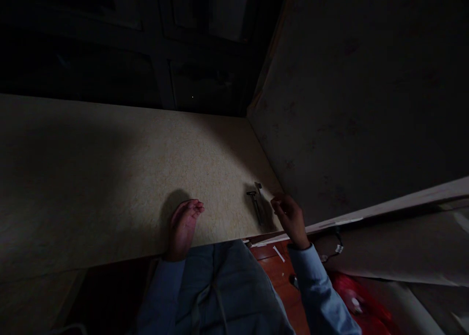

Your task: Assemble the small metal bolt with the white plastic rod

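In the dim head view, my left hand [184,223] is at the front edge of a pale speckled tabletop [157,159]. Its fingers stretch to the right, loosely together, and nothing shows in them. My right hand [290,217] is at the tabletop's right end by the wall, with curled fingers and the thumb closed in a pinch; whatever they may hold is hidden. Just left of it lies a dark T-shaped thing like a razor [256,209]. Beside that is a thin stick with a small dark head, like a toothbrush [258,186].
A dark panelled window or cabinet [205,86] rises behind the tabletop, and a wall [351,110] borders it on the right. Below right are a reddish floor [282,276] with a white strip [279,254], a black cable [339,240] and a red plastic bag [361,305].
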A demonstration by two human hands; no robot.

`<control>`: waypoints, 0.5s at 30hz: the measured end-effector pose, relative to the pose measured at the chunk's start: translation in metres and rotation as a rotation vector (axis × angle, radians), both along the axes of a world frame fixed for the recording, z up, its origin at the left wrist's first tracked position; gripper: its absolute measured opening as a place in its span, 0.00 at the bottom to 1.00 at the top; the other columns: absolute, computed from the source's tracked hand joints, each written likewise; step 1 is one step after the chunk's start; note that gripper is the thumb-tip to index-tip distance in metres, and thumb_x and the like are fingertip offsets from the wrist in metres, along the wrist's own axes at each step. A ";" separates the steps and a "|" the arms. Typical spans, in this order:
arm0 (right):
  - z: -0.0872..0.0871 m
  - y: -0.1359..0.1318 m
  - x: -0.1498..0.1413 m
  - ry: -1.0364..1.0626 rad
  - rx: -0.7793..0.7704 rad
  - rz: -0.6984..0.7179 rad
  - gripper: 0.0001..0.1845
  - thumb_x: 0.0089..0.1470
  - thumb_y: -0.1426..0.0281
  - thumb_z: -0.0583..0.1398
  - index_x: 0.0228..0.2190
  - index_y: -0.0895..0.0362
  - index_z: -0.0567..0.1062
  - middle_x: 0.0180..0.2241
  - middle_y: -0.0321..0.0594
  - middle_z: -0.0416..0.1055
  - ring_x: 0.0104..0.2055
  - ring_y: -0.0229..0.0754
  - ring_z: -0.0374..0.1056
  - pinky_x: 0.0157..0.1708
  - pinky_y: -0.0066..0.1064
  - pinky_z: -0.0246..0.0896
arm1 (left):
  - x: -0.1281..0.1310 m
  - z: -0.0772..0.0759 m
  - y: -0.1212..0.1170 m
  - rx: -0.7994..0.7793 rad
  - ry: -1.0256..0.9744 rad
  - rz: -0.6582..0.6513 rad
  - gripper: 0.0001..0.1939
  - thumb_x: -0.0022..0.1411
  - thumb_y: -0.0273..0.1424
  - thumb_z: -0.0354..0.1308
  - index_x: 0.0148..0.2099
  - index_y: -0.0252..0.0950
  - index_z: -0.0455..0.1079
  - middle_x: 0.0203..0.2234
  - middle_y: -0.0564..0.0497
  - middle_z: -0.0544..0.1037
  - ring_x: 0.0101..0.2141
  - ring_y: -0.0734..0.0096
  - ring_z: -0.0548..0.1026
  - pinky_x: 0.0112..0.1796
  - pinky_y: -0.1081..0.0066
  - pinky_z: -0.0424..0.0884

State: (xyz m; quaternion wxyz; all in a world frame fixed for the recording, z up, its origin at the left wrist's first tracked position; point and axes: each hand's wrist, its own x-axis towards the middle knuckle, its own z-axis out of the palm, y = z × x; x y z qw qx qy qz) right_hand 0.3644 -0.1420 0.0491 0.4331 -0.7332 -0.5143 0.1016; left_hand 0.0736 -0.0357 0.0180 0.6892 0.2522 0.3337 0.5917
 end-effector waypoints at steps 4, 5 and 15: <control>-0.007 0.011 0.041 -0.276 -0.117 -0.058 0.21 0.56 0.68 0.56 0.50 0.62 0.75 0.47 0.56 0.76 0.45 0.53 0.74 0.46 0.44 0.70 | 0.001 0.000 0.001 -0.001 0.005 0.016 0.15 0.44 0.38 0.74 0.33 0.35 0.78 0.29 0.49 0.80 0.33 0.70 0.78 0.38 0.69 0.74; -0.009 0.014 0.048 -0.308 -0.167 -0.039 0.23 0.55 0.71 0.55 0.52 0.62 0.74 0.49 0.57 0.75 0.47 0.54 0.74 0.48 0.45 0.69 | 0.001 -0.001 0.001 0.001 0.007 0.020 0.15 0.44 0.37 0.74 0.33 0.35 0.78 0.29 0.49 0.80 0.33 0.69 0.78 0.38 0.69 0.74; -0.034 0.050 0.075 -0.390 -0.180 0.187 0.27 0.44 0.79 0.57 0.49 0.65 0.77 0.44 0.55 0.79 0.47 0.53 0.75 0.51 0.47 0.71 | 0.001 0.000 0.000 0.001 0.043 0.023 0.14 0.45 0.37 0.72 0.33 0.35 0.78 0.29 0.49 0.80 0.33 0.69 0.77 0.38 0.68 0.74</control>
